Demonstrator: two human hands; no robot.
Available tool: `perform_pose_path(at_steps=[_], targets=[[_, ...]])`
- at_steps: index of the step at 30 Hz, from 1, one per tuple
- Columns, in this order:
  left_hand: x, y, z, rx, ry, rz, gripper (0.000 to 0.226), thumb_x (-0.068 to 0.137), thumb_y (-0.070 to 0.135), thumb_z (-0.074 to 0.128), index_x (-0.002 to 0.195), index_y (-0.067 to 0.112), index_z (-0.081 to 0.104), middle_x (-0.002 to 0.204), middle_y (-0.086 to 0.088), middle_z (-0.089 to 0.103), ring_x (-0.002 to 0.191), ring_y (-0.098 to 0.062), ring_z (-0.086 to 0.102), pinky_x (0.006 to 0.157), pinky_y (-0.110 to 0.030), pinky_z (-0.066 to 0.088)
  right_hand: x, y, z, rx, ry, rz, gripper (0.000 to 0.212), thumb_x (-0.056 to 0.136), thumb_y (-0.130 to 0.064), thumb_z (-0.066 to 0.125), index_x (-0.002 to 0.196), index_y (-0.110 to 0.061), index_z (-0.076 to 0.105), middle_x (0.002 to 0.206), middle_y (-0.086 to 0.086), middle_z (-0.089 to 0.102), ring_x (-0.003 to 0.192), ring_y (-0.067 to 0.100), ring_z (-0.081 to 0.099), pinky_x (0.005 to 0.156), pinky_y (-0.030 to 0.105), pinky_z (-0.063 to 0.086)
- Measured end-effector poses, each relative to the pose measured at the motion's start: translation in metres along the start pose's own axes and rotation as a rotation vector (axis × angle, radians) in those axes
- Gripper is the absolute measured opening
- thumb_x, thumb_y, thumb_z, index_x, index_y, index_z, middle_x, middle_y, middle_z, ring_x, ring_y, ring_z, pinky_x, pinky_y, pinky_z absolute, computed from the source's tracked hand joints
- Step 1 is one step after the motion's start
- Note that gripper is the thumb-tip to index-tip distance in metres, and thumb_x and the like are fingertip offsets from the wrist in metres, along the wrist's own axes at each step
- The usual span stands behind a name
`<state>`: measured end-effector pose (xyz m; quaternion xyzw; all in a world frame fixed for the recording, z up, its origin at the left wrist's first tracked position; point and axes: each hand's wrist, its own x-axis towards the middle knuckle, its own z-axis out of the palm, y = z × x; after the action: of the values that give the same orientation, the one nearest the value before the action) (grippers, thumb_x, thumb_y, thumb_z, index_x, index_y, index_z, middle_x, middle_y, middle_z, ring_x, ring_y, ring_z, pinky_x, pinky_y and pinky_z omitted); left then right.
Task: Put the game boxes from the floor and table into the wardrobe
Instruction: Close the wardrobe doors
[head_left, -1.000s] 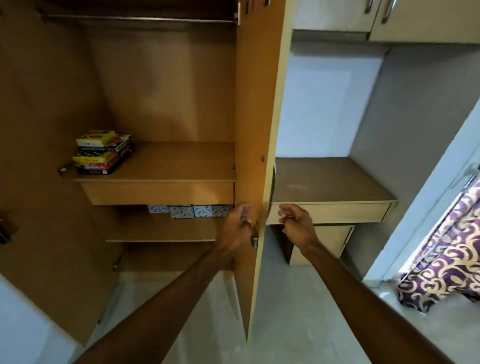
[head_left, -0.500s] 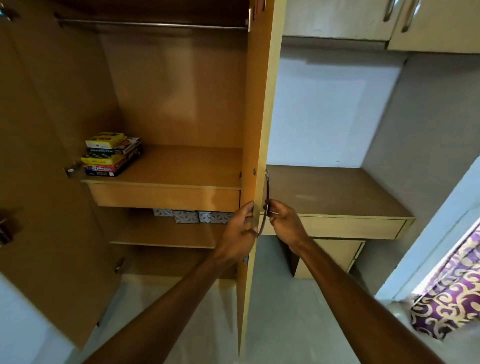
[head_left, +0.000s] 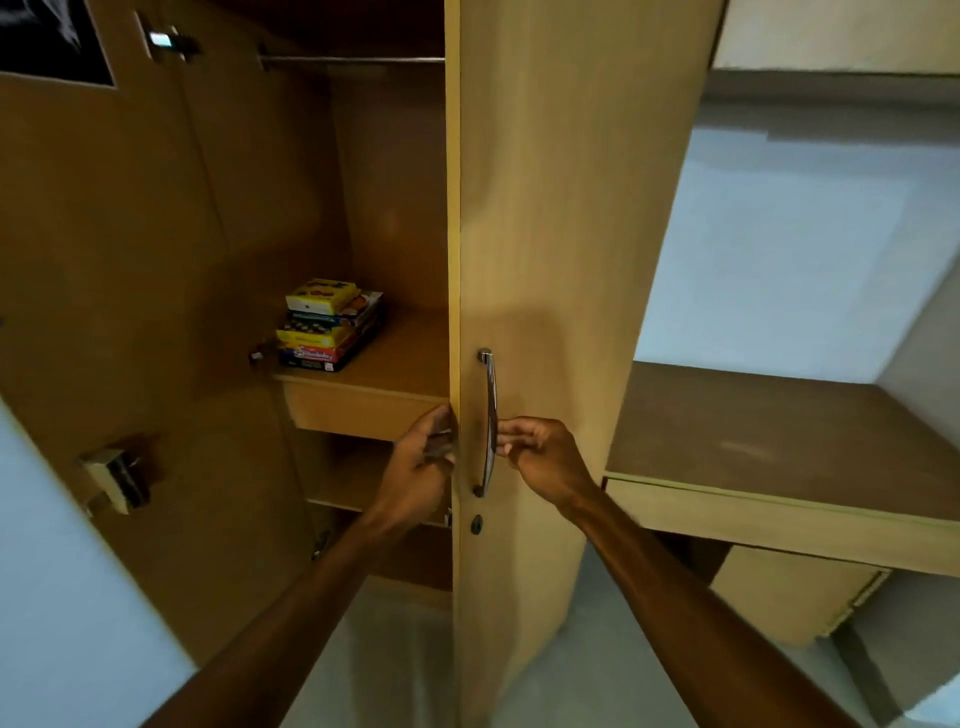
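A stack of several colourful game boxes (head_left: 328, 326) lies on the left end of the wardrobe shelf (head_left: 400, 366). The wardrobe's right door (head_left: 545, 234) stands partly swung across the opening, its outer face toward me. My left hand (head_left: 423, 462) grips the door's free edge just below shelf height, fingers curled round behind it. My right hand (head_left: 545, 457) has its curled fingertips on the lower part of the metal door handle (head_left: 488, 421). Neither hand holds a box.
The left wardrobe door (head_left: 104, 270) hangs wide open, with a metal latch on its inner side. A hanging rail (head_left: 353, 60) runs across the top. A wooden table (head_left: 779, 441) with a drawer unit (head_left: 789, 597) below stands to the right. Grey floor lies underneath.
The right door has swung from edge-on toward the opening, so its handle side now faces me. My right hand came onto the handle; my left stays on the door's edge.
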<state>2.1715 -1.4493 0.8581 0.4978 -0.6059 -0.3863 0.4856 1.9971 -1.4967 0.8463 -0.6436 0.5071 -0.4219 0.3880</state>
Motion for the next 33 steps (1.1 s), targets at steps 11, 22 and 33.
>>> perform_pose_path(at_steps=[11, 22, 33], targets=[[0.151, -0.043, -0.088, 0.034, -0.01, -0.018, 0.058, 0.088, -0.007, 0.055, 0.141, 0.014, 0.044, 0.128, 0.0, 0.058, 0.115, -0.014, 0.056, 0.079, -0.012, 0.049, 0.16, -0.011, 0.096, -0.143, 0.218, -0.04, 0.017, 0.08, -0.014, 0.077, 0.074, -0.028, 0.069, 0.077, 0.0, 0.073, 0.076, 0.021, 0.073, 0.081, 0.044, 0.06], [0.264, -0.052, -0.119, 0.044, -0.194, -0.031, 0.059, 0.092, -0.014, 0.042, 0.145, 0.013, 0.038, 0.12, 0.008, 0.049, 0.103, 0.0, 0.05, 0.069, 0.001, 0.045, 0.266, -0.008, 0.128, -0.188, 0.382, 0.007, 0.012, 0.082, -0.016, 0.076, 0.092, -0.011, 0.076, 0.091, 0.006, 0.076, 0.085, 0.021, 0.071, 0.085, 0.039, 0.059], [0.332, -0.079, -0.116, -0.015, -0.218, -0.099, 0.058, 0.095, -0.006, 0.045, 0.145, 0.024, 0.039, 0.121, 0.017, 0.057, 0.113, 0.001, 0.056, 0.102, -0.036, 0.049, 0.316, 0.006, 0.129, -0.23, 0.459, -0.048, 0.013, 0.084, -0.016, 0.073, 0.093, -0.007, 0.076, 0.093, 0.008, 0.076, 0.084, 0.021, 0.071, 0.085, 0.033, 0.058]])
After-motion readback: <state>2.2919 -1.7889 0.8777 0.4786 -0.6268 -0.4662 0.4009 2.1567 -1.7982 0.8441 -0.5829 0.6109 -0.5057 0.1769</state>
